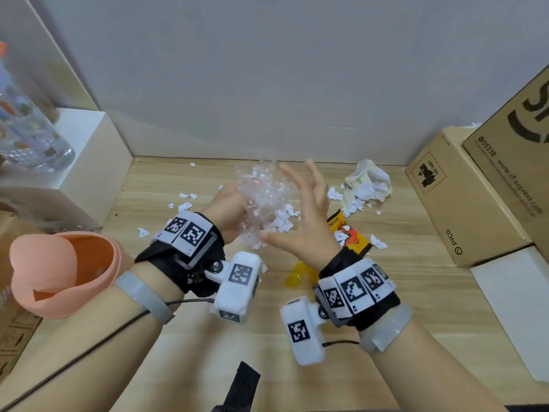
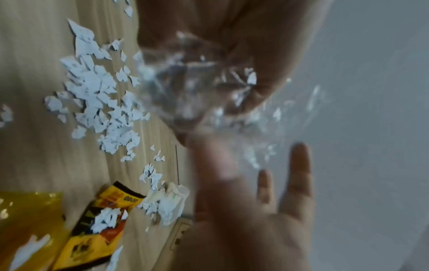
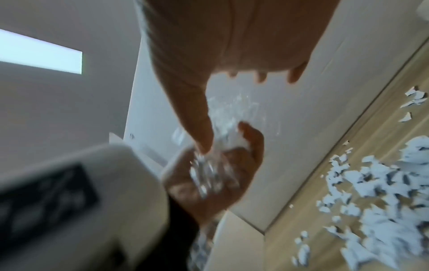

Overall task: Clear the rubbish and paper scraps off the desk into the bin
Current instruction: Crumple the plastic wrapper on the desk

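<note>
My left hand (image 1: 228, 208) grips a crumpled wad of clear plastic film (image 1: 264, 191) above the wooden table (image 1: 184, 337); its fingers curl round the film (image 2: 197, 88) in the left wrist view. My right hand (image 1: 309, 218) is held beside the wad with fingers straight and spread, and its thumb touches the film's lower edge. In the right wrist view the right thumb (image 3: 197, 124) reaches down to the plastic (image 3: 216, 172) cupped in the left hand (image 3: 223, 194). Torn white paper scraps (image 1: 282, 221) lie on the table below both hands.
A peach bin (image 1: 59, 272) stands at the left. On the table lie a yellow-black wrapper (image 1: 349, 234), a yellow plastic piece (image 1: 298, 276) and a crumpled white paper (image 1: 370, 179). Cardboard boxes (image 1: 463, 197) line the right side, a white box (image 1: 98, 162) the left.
</note>
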`<state>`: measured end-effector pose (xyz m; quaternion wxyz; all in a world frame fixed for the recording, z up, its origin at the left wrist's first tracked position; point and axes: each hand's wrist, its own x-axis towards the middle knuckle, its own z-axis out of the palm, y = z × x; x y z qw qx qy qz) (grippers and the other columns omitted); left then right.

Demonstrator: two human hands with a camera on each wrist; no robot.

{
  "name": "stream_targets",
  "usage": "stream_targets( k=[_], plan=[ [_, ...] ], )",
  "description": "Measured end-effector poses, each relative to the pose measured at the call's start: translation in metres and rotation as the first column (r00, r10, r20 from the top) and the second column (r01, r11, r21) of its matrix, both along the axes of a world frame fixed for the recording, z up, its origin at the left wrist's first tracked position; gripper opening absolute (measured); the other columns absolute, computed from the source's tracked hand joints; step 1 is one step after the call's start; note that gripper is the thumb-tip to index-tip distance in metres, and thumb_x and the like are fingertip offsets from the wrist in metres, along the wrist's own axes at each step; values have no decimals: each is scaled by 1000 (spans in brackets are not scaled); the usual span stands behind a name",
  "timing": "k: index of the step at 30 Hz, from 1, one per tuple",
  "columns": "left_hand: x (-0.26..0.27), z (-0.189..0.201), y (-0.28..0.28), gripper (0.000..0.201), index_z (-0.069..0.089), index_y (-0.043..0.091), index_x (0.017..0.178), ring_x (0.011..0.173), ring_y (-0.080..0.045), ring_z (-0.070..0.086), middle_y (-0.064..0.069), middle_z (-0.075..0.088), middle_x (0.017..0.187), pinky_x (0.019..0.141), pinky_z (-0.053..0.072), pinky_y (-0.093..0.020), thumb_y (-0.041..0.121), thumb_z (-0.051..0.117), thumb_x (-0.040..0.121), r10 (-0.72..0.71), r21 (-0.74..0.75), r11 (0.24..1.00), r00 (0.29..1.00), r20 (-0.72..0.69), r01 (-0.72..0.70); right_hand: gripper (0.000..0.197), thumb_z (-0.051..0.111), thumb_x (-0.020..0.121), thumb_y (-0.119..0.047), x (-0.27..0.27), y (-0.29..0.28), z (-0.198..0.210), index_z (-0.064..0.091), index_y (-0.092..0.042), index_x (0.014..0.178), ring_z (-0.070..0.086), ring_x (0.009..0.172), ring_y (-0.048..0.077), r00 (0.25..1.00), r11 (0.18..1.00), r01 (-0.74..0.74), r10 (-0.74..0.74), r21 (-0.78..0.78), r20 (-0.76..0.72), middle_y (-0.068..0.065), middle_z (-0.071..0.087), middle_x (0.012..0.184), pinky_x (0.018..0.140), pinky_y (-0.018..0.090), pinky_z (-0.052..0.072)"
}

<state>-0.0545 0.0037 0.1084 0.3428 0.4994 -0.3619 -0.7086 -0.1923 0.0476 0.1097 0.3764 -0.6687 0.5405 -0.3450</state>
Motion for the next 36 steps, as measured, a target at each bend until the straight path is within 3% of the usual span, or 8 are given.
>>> stream_targets(
  k=[3, 6, 9, 11, 14, 27, 31, 36],
  plan=[
    [-7, 2, 0, 32, 55, 9, 68, 50, -16, 56, 1, 58, 48, 40, 44, -16, -6, 37, 89, 115, -78, 991, 993, 32, -112, 114, 85, 57, -24, 2, -12, 12, 5, -55, 132, -1, 140, 7, 998, 997, -62, 61, 44, 32, -11, -10, 153, 112, 39, 14],
    [-38, 5, 7, 24, 60, 10, 98, 78, -19, 57, -11, 65, 90, 56, 50, -19, -8, 50, 86, -62, -47, 996, 943, 327, 81, 120, 87, 54, -20, 7, -20, 15, 7, -46, 140, 5, 143, 10, 968, 970, -237, 240, 55, -71, -9, -3, 155, 114, 39, 19],
    [-47, -4, 1, 91, 31, -3, 135, 127, -22, 41, -18, 35, 139, 98, 40, -19, -17, 73, 55, -339, 231, 921, 351, 873, 315, 113, 82, 56, -8, 6, -21, 13, 16, -37, 142, 18, 137, 3, 954, 958, -284, 285, 25, -89, -5, 12, 155, 111, 32, 31],
    [-37, -5, -12, 69, 34, 10, 127, 107, -18, 48, -3, 45, 105, 80, 41, -7, -15, 62, 68, -224, 16, 963, 760, 610, 271, 108, 73, 58, 2, 3, -24, 12, 17, -37, 142, 19, 134, -1, 957, 962, -271, 273, 30, -97, -7, 17, 154, 104, 25, 34],
    [-22, 12, 4, 79, 15, 13, 146, 75, -6, 48, 10, 40, 86, 53, 47, -11, 1, 53, 78, -73, -197, 971, 953, 296, 136, 104, 64, 56, 7, 4, -26, 12, 23, -40, 139, 35, 132, 12, 962, 973, -227, 231, 42, -146, -10, 29, 148, 93, 31, 47],
    [8, 8, 22, 28, 55, 16, 92, 77, -21, 56, -2, 60, 95, 77, 47, -40, 22, 39, 71, -29, -1, 1000, 934, -355, 31, 29, 49, 60, 3, 30, -42, 0, 61, -20, 74, 60, 83, 30, 974, 996, 35, -51, -79, -222, 4, 68, 85, 70, 41, 52],
    [24, 5, 22, 71, 45, 25, 133, 85, -29, 68, 2, 50, 119, 88, 50, -47, 27, 54, 62, 32, 37, 999, 988, -150, -26, 37, 41, 62, 9, 21, -48, -14, 46, -25, 49, 51, 62, 24, 964, 984, 175, -179, -38, -197, -1, 53, 59, 54, 27, 40],
    [56, 16, 23, 47, 56, 30, 110, 99, -19, 67, 6, 54, 123, 82, 49, -31, 24, 48, 64, 265, -205, 947, 963, 56, -249, 41, 42, 61, 11, 26, -47, -27, 46, -27, 45, 51, 67, 20, 980, 983, 174, -168, 53, -110, -12, 51, 59, 60, 25, 38]
  ],
)
